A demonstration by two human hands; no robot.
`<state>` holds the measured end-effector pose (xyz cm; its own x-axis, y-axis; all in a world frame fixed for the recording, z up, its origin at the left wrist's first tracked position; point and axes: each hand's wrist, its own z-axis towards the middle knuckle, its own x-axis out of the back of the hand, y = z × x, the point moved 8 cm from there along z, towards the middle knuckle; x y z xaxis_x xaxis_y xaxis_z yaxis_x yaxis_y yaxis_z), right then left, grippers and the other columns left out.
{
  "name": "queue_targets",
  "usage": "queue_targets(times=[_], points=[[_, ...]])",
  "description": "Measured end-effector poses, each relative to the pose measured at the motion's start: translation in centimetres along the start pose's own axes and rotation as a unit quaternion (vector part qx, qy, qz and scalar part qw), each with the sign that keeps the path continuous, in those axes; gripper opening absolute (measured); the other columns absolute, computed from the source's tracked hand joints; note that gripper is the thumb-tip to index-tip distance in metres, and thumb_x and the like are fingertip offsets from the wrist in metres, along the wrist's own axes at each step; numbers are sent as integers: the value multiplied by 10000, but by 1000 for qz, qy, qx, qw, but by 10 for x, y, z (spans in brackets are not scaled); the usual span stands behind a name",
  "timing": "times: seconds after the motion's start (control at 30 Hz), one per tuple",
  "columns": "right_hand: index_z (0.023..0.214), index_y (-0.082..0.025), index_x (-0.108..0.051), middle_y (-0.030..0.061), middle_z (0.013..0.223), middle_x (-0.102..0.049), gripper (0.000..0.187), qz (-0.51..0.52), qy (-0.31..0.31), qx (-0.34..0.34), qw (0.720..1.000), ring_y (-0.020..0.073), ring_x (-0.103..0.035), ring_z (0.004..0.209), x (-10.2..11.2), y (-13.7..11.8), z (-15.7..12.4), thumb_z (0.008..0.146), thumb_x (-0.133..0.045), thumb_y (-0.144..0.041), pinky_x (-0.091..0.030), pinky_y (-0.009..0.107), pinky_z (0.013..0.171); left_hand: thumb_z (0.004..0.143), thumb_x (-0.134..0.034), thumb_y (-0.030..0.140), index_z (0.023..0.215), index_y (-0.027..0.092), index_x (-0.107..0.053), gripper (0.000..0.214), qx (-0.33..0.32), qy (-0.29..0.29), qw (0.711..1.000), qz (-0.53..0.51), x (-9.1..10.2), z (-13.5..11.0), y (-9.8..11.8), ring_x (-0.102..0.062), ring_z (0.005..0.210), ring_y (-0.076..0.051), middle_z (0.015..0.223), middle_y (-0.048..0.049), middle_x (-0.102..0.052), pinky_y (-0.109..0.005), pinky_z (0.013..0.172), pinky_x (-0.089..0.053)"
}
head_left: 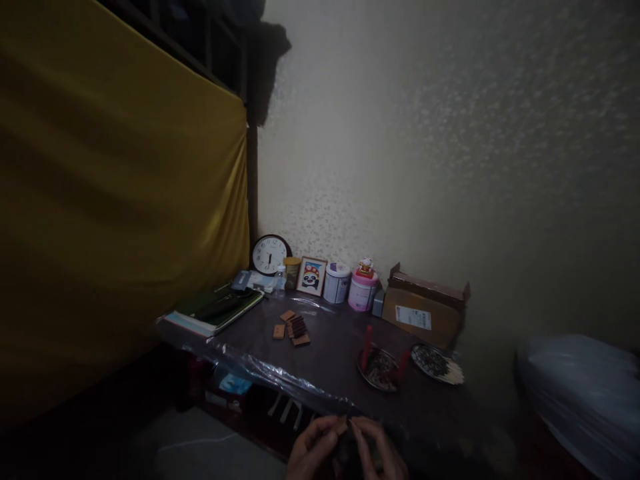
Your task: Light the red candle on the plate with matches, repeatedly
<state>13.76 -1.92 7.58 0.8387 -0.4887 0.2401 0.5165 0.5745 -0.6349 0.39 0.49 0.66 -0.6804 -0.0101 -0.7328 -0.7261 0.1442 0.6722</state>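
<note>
My left hand [313, 445] is at the bottom of the head view, in front of the table's near edge. Its thumb and fingers pinch a small tan box [341, 425]. Close beside it, my right hand [377, 450] has its thumb and forefinger pressed together near the box; what they hold is too small and dark to make out. On the table are several small tan boxes [279, 331] and a cluster of dark brown pieces [297, 327]. To the right, a round metal plate [371, 383] holds two upright red candles [367, 343] and small bits.
A second plate [436, 363] carries dark bits and pale sticks. Along the wall stand a clock [271, 255], a framed panda picture [311, 277], a white tin [337, 283], a pink tin [363, 291] and a cardboard box [425, 313]. A green book [215, 308] lies left.
</note>
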Motion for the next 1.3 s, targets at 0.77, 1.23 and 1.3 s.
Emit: queue_targets(times=[0.77,1.23,1.3], points=[[920,-223,-625,42,887,-695,161,-34,-74,58,995,159,-655,856,9,-31,16,871,-475,-190,-525,252,772,616,-747,281,855,146,-685,281,4,-21,1000,1,-17,-12,17,-662,821,-233,884,-104,-733,-331,775,-471],[880,-209,-602,45,856,-684,125,-35,3,61,998,152,-651,827,27,-38,29,870,-480,-181,-515,282,761,660,-715,265,896,127,-657,279,8,-31,999,12,-27,-11,21,-660,863,-243,902,-114,-727,-356,838,-458],[913,-213,-594,50,902,-678,123,-16,6,73,997,157,-638,874,28,-41,29,863,-494,-164,-498,306,808,655,-718,255,888,125,-657,273,4,-33,999,9,-30,-10,23,-659,869,-243,897,-114,-729,-358,848,-455]])
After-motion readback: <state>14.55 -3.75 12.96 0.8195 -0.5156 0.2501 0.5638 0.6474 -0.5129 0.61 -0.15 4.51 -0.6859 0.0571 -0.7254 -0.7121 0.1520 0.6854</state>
